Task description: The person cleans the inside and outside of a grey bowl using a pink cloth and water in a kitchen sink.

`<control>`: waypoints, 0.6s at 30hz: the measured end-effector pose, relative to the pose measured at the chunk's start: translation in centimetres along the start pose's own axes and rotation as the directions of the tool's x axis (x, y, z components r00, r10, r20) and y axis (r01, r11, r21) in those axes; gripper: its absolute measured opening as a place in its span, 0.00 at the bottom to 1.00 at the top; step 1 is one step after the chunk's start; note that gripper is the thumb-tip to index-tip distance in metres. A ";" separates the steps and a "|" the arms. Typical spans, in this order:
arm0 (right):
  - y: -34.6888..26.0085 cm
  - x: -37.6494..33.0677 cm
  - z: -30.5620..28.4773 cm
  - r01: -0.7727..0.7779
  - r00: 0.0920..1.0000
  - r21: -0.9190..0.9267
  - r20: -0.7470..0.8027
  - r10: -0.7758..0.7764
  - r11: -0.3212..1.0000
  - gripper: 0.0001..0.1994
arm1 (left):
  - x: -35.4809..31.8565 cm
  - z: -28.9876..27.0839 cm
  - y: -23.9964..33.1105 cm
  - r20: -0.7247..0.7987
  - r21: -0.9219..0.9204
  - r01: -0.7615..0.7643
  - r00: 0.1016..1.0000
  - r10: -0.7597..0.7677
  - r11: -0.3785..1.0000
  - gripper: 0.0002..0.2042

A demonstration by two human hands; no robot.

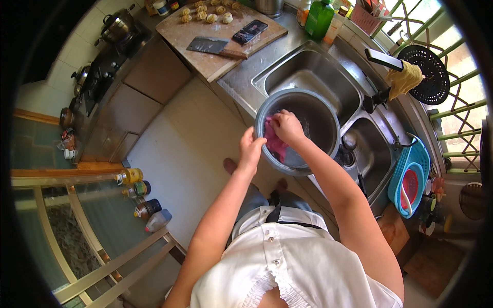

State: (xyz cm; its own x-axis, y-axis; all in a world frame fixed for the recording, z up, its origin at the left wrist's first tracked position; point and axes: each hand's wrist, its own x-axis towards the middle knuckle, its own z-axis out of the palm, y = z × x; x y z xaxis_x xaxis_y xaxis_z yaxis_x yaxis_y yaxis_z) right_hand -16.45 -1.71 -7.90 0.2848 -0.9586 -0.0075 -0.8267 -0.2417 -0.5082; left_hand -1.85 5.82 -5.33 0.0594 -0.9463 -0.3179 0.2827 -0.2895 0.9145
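A round grey basin (324, 118) is tilted over the near edge of the sink counter. My left hand (250, 150) grips its left rim, thumb over the edge and fingers outside. Inside the basin, my right hand (287, 126) is closed on a pink cloth (276, 143) pressed against the left inner wall. The hand hides part of the cloth. The basin's bottom looks dark and wet.
Behind the basin is a steel double sink (308, 72). A wooden board (190, 36) bears a cleaver (208, 44), a phone (250, 32) and several dough pieces. A blue basket (411, 169) stands at the right. Several bottles (147, 208) line the floor at left.
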 end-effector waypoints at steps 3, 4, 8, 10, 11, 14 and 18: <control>-2.3 -1.6 -1.3 -0.068 0.997 0.441 0.006 0.073 0.895 0.09 | 1.7 0.2 0.7 -0.106 0.012 -0.042 0.993 0.043 0.999 0.17; -3.3 -2.4 -2.0 -0.023 0.999 0.540 -0.008 0.032 0.842 0.10 | 2.1 0.4 1.2 -0.133 -0.060 -0.044 0.990 0.036 0.997 0.16; -4.0 -4.6 -2.0 0.426 0.903 0.230 -0.171 -0.395 0.875 0.18 | 4.7 0.2 -0.5 -0.206 -0.106 -0.082 0.977 0.059 0.991 0.15; -3.6 -4.6 -1.9 0.515 0.852 0.031 -0.133 -0.507 0.857 0.21 | 4.9 1.1 -0.7 -0.262 -0.102 -0.081 0.964 0.052 0.991 0.20; -3.4 -4.1 -1.7 0.556 0.820 -0.049 -0.129 -0.557 0.830 0.22 | 4.9 1.3 -0.7 -0.288 -0.056 -0.070 0.956 0.051 0.996 0.20; -2.6 -2.0 -1.5 0.603 0.754 -0.273 -0.110 -0.647 0.749 0.23 | 4.9 2.0 -0.8 -0.362 0.059 -0.047 0.930 0.066 0.997 0.22; -2.7 0.9 -2.9 0.576 0.711 -0.465 -0.119 -0.693 0.672 0.15 | 5.7 2.4 0.2 -0.339 0.250 -0.146 0.913 0.228 0.957 0.23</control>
State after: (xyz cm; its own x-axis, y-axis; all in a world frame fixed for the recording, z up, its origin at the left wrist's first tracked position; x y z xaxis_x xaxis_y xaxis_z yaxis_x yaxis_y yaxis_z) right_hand -15.39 -2.35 -4.08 0.7172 -0.5326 0.4494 -0.6172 -0.7848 0.0549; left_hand -3.80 0.03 -6.33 0.4434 -0.8807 -0.1664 0.0229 -0.1745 0.9844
